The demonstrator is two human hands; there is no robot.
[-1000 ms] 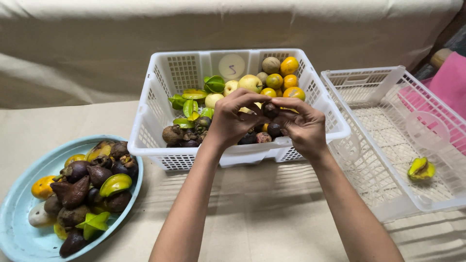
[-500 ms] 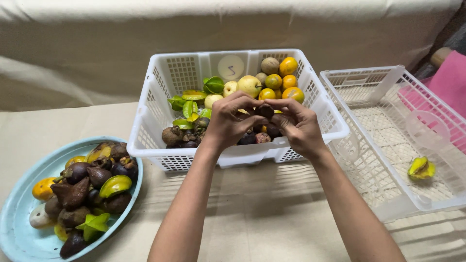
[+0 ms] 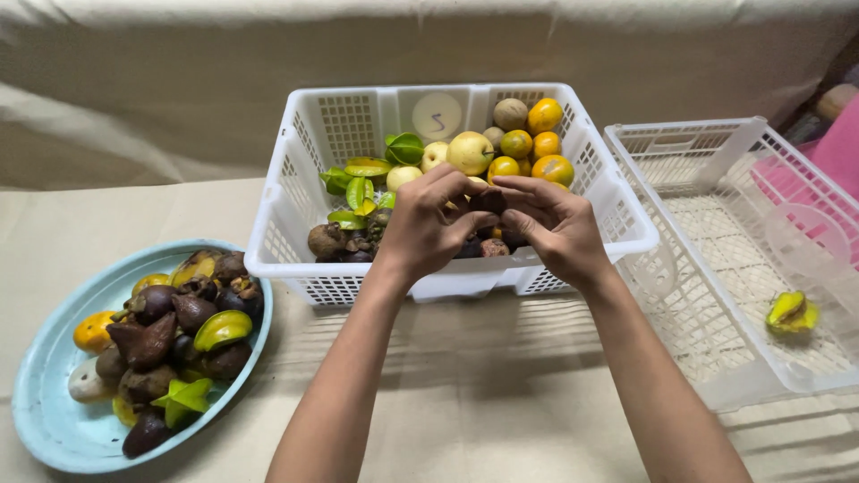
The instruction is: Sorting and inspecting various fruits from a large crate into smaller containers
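Note:
Both of my hands meet over the front of a white slotted basket full of mixed fruit. My left hand and my right hand pinch a small dark brown fruit between their fingertips. Inside the basket lie oranges, pale yellow-green round fruit, green star fruit and dark brown fruit. Part of the basket's front is hidden behind my hands.
A light blue oval plate at the left holds dark purple fruit, star fruit pieces and an orange one. A second white basket at the right holds one yellow-green star fruit. Beige cloth covers the table and the backdrop. Pink fabric shows at far right.
My hands have stayed together over the basket, lifting slightly. The fingers have shifted around the small dark fruit held between them.

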